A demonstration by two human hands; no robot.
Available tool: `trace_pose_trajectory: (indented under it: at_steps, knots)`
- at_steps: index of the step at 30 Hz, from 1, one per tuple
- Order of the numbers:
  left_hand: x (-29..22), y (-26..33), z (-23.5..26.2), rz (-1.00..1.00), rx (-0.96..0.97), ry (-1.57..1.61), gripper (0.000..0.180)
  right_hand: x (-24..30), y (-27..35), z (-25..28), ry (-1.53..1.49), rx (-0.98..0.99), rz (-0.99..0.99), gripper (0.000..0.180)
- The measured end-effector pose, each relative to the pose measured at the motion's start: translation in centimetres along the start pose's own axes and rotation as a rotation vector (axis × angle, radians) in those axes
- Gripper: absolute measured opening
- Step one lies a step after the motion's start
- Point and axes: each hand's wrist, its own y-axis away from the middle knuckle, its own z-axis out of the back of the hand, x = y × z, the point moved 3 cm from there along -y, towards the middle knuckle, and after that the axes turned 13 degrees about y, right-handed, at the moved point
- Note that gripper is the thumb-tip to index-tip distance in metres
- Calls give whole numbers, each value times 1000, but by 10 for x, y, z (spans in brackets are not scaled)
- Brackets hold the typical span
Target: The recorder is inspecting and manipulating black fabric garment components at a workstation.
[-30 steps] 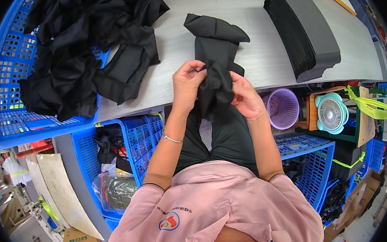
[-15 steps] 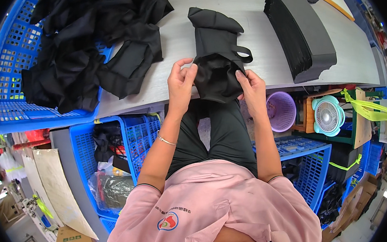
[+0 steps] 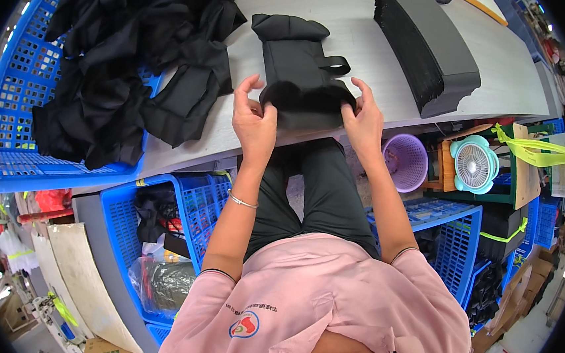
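A black fabric pouch (image 3: 296,63) lies on the grey table just in front of me, its opening toward me and a strap loop (image 3: 335,64) sticking out on its right side. The far end is folded into a thick padded-looking flap. My left hand (image 3: 256,123) grips the left corner of the opening, thumb at the rim and index finger raised off the cloth. At the right corner, my right hand (image 3: 364,122) holds the rim likewise, index finger lifted. Part of both hands' other fingers is hidden by the cloth or the hands themselves.
A blue basket (image 3: 19,112) heaped with black fabric pieces (image 3: 123,51) stands at left. A stack of black sheets (image 3: 431,52) lies on the table (image 3: 233,123) at right. Below the right edge are a purple bin (image 3: 405,163), a small fan (image 3: 474,164) and a blue crate (image 3: 459,250).
The pouch has shifted slightly left and lies flatter, its opening narrower and spread wider sideways. Both my hands moved left with it, and their index fingers have lifted away from the cloth.
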Motion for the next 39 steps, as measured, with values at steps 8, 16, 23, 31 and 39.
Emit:
trace_pose_trajectory:
  at_steps: [8,16,23,31,39]
  knots:
    - [9,-13,-22,-74,221,-88,13,5,-8,-9,203,-291,255,19]
    - [27,-46,-39,-143,225,-343,16,-7,-32,35,202,-304,223,25]
    - [8,-35,-37,-139,207,-200,34,-37,-86,143,856,-677,228,48]
    - [-41,38,-31,-195,99,36,32,-35,-103,152,803,-531,369,22]
    - [21,126,-70,890,560,931,72,2,75,98,817,-383,474,14]
